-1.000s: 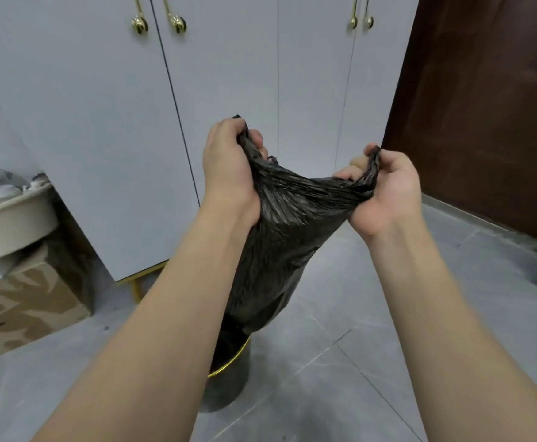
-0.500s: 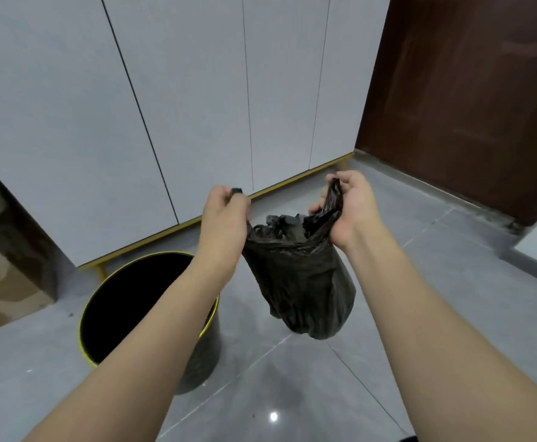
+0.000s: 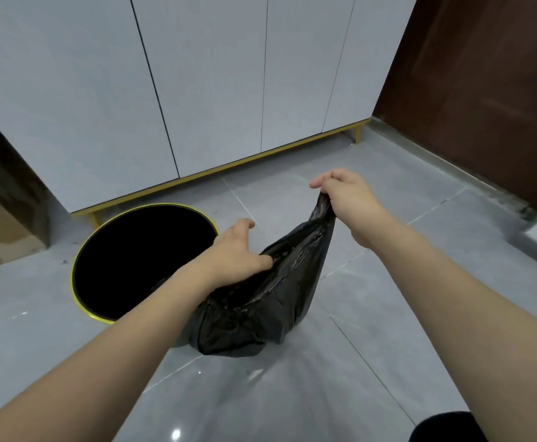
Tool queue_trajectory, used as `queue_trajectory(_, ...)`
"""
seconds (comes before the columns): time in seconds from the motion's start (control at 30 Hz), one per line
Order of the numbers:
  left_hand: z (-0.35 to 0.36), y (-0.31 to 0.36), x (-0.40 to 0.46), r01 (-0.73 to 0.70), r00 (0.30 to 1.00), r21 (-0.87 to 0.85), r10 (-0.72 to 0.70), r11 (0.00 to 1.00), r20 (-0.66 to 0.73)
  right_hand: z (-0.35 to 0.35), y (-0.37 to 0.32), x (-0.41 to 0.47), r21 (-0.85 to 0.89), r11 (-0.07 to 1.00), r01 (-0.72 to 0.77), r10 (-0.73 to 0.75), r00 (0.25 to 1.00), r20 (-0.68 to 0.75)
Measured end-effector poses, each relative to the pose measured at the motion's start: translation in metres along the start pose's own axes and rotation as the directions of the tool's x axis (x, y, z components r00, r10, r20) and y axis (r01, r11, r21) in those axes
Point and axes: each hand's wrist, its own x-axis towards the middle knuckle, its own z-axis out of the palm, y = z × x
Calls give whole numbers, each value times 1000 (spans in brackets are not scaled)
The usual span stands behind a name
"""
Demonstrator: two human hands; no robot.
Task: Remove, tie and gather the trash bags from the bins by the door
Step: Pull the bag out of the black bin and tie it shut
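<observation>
My left hand (image 3: 238, 250) and right hand (image 3: 350, 199) each grip the bag (image 3: 260, 307) top, right of the bin (image 3: 82, 301).

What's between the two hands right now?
Head view: only the black trash bag's gathered top edge, stretched taut between left hand and right hand; grey floor behind.
</observation>
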Motion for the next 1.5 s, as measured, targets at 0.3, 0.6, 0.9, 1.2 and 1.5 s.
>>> queue_trajectory(0.3, 9, 10, -5, -167, 976, 149, 184, 975, -112, -16, 12, 8, 119, 992, -46, 72, 971, -229)
queue_trajectory(0.6, 63, 35, -54, -48, 999, 272, 43, 961, 23, -4, 1, 9, 285, 957, -48, 139, 941, -307)
queue_trajectory(0.9, 124, 57, -59, 78, 997, -144, -76, 986, 22, -8, -20, 10, 711, 650, -269, 415, 909, -35)
queue_trajectory(1.2, 68, 18, -24, 58, 948, -345, -160, 937, -276, -25, -6, 4, -263, 952, 155, -170, 985, -35)
queue_trajectory(1.5, -33, 44, -43, 56, 989, 605, 39, 794, -143, -41, -1, 12, 48, 999, 2, 9, 973, -233)
